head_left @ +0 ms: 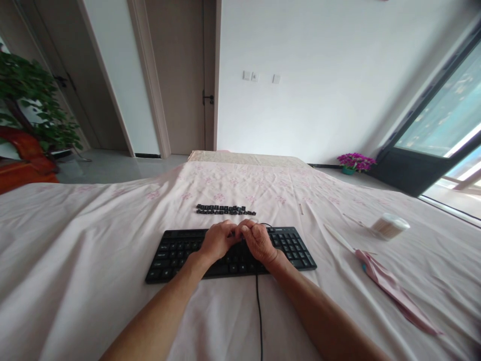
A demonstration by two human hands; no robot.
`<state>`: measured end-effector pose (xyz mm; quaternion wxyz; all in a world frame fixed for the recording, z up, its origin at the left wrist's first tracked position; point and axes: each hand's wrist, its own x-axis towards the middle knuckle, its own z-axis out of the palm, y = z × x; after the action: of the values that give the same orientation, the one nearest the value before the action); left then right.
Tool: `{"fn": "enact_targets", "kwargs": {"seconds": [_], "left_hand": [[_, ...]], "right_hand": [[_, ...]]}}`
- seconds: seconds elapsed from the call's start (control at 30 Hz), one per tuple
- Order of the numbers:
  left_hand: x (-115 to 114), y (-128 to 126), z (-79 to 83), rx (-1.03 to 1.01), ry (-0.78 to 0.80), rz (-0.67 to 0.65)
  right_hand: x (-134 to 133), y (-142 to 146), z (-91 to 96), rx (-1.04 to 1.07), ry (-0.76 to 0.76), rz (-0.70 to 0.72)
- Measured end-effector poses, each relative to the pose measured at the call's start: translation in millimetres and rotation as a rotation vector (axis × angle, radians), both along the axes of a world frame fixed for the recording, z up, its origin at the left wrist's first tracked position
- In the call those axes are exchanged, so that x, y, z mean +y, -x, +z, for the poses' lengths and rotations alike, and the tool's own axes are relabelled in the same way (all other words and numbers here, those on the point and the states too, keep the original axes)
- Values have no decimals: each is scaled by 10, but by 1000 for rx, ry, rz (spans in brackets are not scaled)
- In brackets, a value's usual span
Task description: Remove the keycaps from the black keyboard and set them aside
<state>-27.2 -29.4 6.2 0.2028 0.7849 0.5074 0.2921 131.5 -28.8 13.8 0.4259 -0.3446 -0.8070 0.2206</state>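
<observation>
A black keyboard (218, 271) lies on the pink cloth in front of me. Over its upper middle, my left hand (218, 239) and my right hand (258, 240) meet, fingers bent and pinched together. A thin wire piece (254, 220) sticks up by the right fingers; its kind is unclear. Whatever sits between the left fingertips is hidden. Behind the keyboard, several loose black keycaps (221, 209) stand in two rows. The keyboard's black cable (259, 311) runs toward me between my forearms.
To the right are a round tub of cotton swabs (390, 226), a folded pink cloth (394, 291) with a pale stick-like thing (339, 237) beside it, and a single swab (301, 208). The patterned pink bedspread (112, 240) has wrinkles.
</observation>
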Motion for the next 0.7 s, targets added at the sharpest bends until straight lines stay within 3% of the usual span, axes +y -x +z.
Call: {"fn": "enact_targets", "kwargs": {"seconds": [0.2,0.4,0.6,0.7], "left_hand": [[-34,-30,59,-60,-56,-87],[4,-4,-3,-226,-29,-58],[47,17,-56,-437,72,-19],[77,27,-90,-521,68,6]], "right_hand": [[-41,-3,-6,136,-40,-19],[-69,-12,38,110,-109,-68],[-83,-38,88,-95,-318,-288],[-61,-25,97,-241,-380,-318]]}}
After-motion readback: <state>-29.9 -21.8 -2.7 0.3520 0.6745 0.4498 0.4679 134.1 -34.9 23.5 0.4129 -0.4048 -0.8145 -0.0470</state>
